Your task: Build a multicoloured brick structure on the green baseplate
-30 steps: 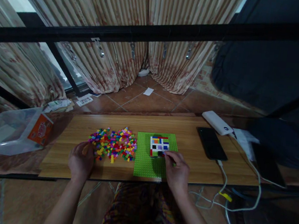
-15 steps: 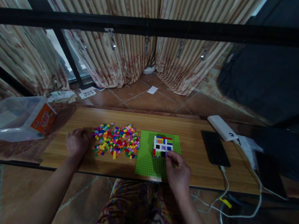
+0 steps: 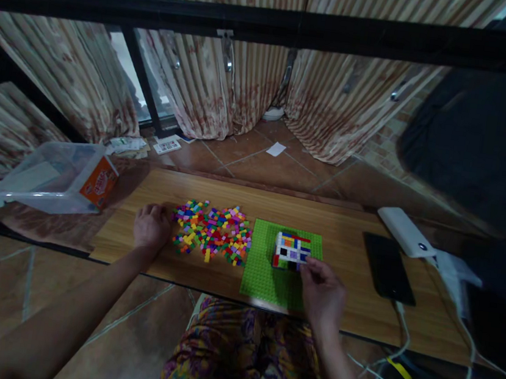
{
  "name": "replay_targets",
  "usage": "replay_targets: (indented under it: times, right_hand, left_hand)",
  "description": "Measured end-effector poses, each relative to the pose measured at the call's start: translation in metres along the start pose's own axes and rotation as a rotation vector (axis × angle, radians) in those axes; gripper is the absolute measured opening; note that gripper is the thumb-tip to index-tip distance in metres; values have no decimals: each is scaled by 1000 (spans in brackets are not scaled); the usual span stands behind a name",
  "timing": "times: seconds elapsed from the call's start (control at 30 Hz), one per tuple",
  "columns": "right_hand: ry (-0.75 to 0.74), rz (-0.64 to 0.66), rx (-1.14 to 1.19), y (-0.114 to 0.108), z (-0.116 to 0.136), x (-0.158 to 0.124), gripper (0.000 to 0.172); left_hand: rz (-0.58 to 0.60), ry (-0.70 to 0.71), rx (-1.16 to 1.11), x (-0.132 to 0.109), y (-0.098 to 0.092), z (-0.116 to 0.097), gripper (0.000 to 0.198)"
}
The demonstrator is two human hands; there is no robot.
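Well to the left of the bright green, square, studded plastic baseplate (image 3: 257,283), the landmark here, sits a clear plastic box with an orange label (image 3: 53,180). Nearer the baseplate, on the same side, the left hand (image 3: 151,226) rests back-up on the brown wood-grain tabletop (image 3: 216,189); its fingers are bent, and whether they hold anything cannot be told. Between that hand and the baseplate spreads a loose pile of small multicoloured plastic bricks (image 3: 213,232), its right side just beside the baseplate's left edge and its left side close to the left hand.

On the baseplate, right of its middle, stands a low block of white, red, blue, orange and black plastic bricks (image 3: 292,250). It looks about as wide as deep, so no long axis stands out. The right hand (image 3: 323,287) is much the nearer one, over the baseplate's near right part. Its thumb and forefinger come narrowly together at the block's near right corner, so the block lies ahead and to the left of that pinch; a brick between the fingertips cannot be made out.

Beyond the baseplate's right edge, well apart, lie a flat black phone (image 3: 388,267) and, farther right, a white rounded power bank (image 3: 401,230).
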State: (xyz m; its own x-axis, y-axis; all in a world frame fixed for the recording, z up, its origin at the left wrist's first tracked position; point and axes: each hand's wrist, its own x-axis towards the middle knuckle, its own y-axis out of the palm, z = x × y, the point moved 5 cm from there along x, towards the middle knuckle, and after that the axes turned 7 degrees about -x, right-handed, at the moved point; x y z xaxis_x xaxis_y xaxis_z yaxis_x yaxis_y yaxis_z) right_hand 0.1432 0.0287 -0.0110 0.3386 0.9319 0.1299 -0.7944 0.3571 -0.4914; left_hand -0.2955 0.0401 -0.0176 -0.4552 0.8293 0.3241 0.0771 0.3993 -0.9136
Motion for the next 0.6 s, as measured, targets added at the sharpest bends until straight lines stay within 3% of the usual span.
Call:
replay_targets:
  times: [0.4, 0.6]
  right_hand:
    - [-60, 19, -299, -5, 16, 3, 36]
    - [-63, -53, -277, -10, 12, -7, 39]
  left_hand:
    - [3, -13, 12, 1, 6, 0, 35]
    - [22, -31, -1, -1, 5, -1, 31]
